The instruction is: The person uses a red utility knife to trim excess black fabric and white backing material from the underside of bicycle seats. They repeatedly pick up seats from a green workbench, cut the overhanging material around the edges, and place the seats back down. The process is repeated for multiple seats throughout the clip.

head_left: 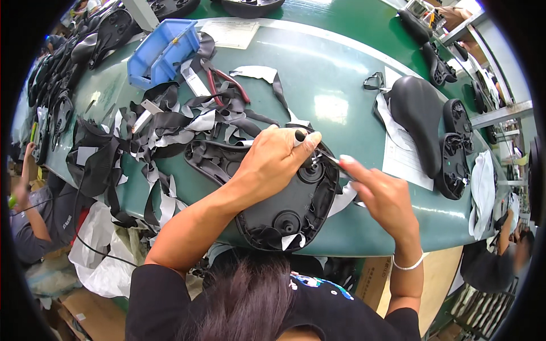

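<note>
Upturned black saddle (284, 210), cover edges loose

Bright overhead glare (fisheye-bent, dark-rimmed edges)

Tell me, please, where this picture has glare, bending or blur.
Head view: lamp glare whitens the green table; the table's edges bend toward the dark round rim; the right hand looks slightly smeared, while the left hand on the saddle underside stays sharper.

The left hand (273, 162) hides the saddle base's (284, 210) middle.
</note>
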`<state>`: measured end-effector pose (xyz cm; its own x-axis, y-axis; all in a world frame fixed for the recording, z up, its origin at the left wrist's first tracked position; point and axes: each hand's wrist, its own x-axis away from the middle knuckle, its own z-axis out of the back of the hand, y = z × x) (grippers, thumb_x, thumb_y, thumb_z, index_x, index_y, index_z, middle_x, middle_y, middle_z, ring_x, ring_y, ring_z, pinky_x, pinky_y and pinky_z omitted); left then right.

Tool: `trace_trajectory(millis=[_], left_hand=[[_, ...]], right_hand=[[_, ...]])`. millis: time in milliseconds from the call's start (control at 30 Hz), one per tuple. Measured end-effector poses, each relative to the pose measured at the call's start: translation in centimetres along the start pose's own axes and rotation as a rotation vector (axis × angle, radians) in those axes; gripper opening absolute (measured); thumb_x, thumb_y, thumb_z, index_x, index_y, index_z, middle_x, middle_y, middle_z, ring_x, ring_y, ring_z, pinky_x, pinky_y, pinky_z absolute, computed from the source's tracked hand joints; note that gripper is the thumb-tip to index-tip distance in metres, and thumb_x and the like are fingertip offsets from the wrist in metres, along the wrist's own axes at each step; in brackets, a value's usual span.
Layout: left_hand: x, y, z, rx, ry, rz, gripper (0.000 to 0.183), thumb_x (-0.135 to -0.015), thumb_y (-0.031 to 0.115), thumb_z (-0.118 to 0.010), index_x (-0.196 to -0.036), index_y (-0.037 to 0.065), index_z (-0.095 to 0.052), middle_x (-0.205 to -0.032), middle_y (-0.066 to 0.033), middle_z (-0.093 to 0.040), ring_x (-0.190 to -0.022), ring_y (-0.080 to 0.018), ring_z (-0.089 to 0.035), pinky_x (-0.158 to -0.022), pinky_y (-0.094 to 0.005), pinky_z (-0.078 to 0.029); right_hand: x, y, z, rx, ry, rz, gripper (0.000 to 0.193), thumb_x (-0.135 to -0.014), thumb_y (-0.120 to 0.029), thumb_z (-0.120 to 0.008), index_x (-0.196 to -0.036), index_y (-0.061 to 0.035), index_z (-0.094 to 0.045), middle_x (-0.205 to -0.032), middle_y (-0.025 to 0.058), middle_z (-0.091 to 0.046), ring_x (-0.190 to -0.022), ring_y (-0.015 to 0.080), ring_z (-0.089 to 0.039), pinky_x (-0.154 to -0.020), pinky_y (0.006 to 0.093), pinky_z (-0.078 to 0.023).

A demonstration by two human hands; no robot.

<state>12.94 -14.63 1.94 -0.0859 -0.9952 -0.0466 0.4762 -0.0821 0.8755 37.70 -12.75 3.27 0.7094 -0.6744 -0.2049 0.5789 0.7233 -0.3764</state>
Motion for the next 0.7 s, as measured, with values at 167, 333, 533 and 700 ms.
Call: trace_trajectory(millis=[167,333,533,700], left_hand=[[0.2,-0.5,0.6,0.875,0.380,0.101,0.040,-0.100,0.034,-0.045,-0.077,0.004,-0.058,-0.072,-0.0056,-0.057,-0.063,-0.0162,-0.048,-0.058,-0.0308,-0.037],[-0.8,-3.5,3.2,1.597,0.328,-0.216,0.020,-0.099,0.028,-0.049,-0.091,0.009,-0.049,-0.073,-0.0026,-0.050,-0.070,-0.0146,-0.055,-0.059,-0.0270,-0.042],[0.9,-2.6,1.6,-0.628,0.060,0.102,0.040,-0.097,0.042,-0.046,-0.116,0.008,-0.056,-0.081,-0.0196,-0.067,-0.072,-0.0337,-0.066,-0.063,-0.0392,-0.049],[2.9,-1.9,-0.3,-0.566,0.236,0.136,0.034,-0.096,0.040,-0.047,-0.101,0.011,-0.065,-0.077,-0.0118,-0.067,-0.070,-0.0333,-0.065,-0.059,-0.0416,-0.049]], right_hand=[[2.3,-2.9,-1.0,0.194,-0.074,-0.131,0.057,-0.082,-0.006,-0.063,-0.137,-0.0167,-0.049,-0.063,0.0055,-0.049,-0.047,0.0222,-0.051,-0.044,0.0371,-0.040],[4.0,-5.9,-1.1,0.113,-0.020,-0.323,0.056,-0.081,-0.007,-0.064,-0.135,-0.0161,-0.051,-0.062,0.0066,-0.049,-0.047,0.0229,-0.052,-0.044,0.0372,-0.040],[1.9,-5.3,0.4,0.392,-0.114,-0.184,0.054,-0.082,-0.007,-0.062,-0.134,-0.0154,-0.051,-0.059,0.0087,-0.050,-0.046,0.0235,-0.051,-0.044,0.0364,-0.035],[4.9,-8.5,-0.9,0.255,-0.161,-0.370,0.046,-0.086,-0.011,-0.058,-0.132,-0.0126,-0.049,-0.062,0.0129,-0.055,-0.046,0.0302,-0.055,-0.044,0.0407,-0.039]])
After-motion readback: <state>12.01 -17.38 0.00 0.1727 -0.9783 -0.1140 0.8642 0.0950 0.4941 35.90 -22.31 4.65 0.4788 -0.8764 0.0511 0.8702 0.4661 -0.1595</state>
